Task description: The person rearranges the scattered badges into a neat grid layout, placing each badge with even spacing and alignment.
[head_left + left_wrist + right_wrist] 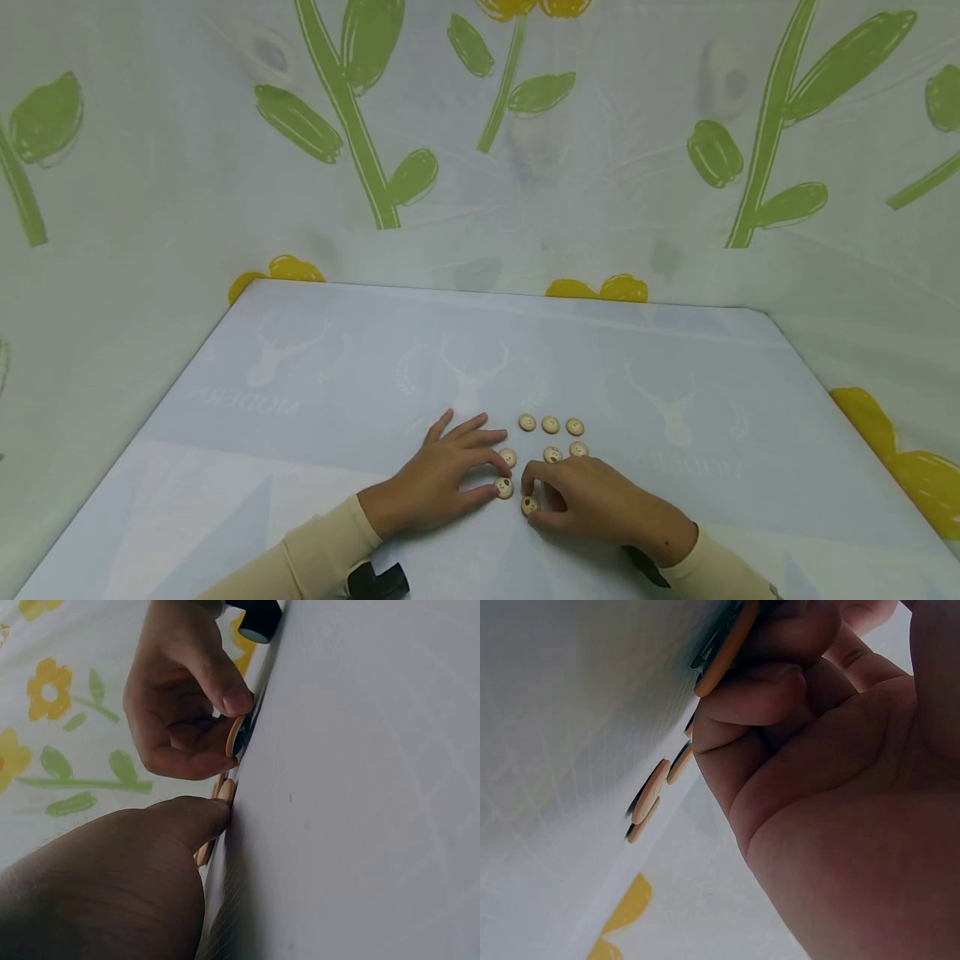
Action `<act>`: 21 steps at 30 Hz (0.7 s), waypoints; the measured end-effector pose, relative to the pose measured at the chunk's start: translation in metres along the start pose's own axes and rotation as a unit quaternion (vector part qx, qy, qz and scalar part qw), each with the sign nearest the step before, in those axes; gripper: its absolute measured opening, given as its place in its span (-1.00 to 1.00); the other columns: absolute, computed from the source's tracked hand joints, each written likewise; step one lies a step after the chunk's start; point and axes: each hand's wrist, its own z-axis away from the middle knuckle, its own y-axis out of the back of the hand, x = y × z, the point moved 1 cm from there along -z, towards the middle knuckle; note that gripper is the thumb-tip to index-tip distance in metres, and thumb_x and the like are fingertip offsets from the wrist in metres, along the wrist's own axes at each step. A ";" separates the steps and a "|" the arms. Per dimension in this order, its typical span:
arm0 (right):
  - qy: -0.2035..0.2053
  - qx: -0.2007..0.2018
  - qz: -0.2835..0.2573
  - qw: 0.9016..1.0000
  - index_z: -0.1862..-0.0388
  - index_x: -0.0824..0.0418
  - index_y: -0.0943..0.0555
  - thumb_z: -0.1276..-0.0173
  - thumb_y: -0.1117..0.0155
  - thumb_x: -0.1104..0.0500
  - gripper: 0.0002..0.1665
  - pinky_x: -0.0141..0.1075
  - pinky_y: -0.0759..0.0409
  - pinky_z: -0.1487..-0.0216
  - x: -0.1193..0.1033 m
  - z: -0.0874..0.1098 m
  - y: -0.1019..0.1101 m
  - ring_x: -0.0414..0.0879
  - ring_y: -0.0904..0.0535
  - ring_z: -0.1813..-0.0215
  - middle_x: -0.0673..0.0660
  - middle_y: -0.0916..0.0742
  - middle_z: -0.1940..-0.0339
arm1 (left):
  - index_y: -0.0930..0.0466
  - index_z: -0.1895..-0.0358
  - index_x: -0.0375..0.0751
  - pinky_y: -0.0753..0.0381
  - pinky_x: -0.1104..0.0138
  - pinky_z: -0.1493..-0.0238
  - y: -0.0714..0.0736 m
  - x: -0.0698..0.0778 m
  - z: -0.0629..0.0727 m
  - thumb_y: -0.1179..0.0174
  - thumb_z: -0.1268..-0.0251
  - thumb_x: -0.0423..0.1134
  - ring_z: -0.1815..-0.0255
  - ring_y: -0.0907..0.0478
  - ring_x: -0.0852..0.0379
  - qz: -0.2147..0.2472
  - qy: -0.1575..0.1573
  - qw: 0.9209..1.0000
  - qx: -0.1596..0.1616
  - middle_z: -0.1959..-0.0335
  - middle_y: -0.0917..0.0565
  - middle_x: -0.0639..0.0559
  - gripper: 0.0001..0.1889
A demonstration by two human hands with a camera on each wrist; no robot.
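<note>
In the head view my left hand pinches a small round wooden disc lying on the table, thumb and index finger at its edge, other fingers spread. Beside it my right hand pinches another wooden disc with a dark print on top. In the left wrist view this right-hand disc is tilted, one edge off the surface. A further disc lies beside the left index finger. Two discs sit just beyond the right knuckles. The right wrist view shows the held disc between the fingertips.
Three more discs form a row farther back. The pale table carries faint deer-head prints and ends at a back edge against a curtain with green leaves and yellow flowers. A black wrist device shows below the left sleeve.
</note>
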 end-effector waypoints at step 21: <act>0.007 0.004 -0.005 1.000 0.19 -0.09 -0.59 -0.31 -0.41 0.00 -0.83 -0.48 -0.36 0.52 0.002 0.000 0.003 -0.43 -0.36 0.58 -0.26 -0.47 0.63 | -0.64 0.03 0.37 0.22 -0.22 -0.57 0.001 -0.001 0.000 -0.29 -0.32 0.07 -0.63 -0.10 0.05 -0.002 0.006 1.000 -0.006 -0.44 -0.45 0.23 -0.81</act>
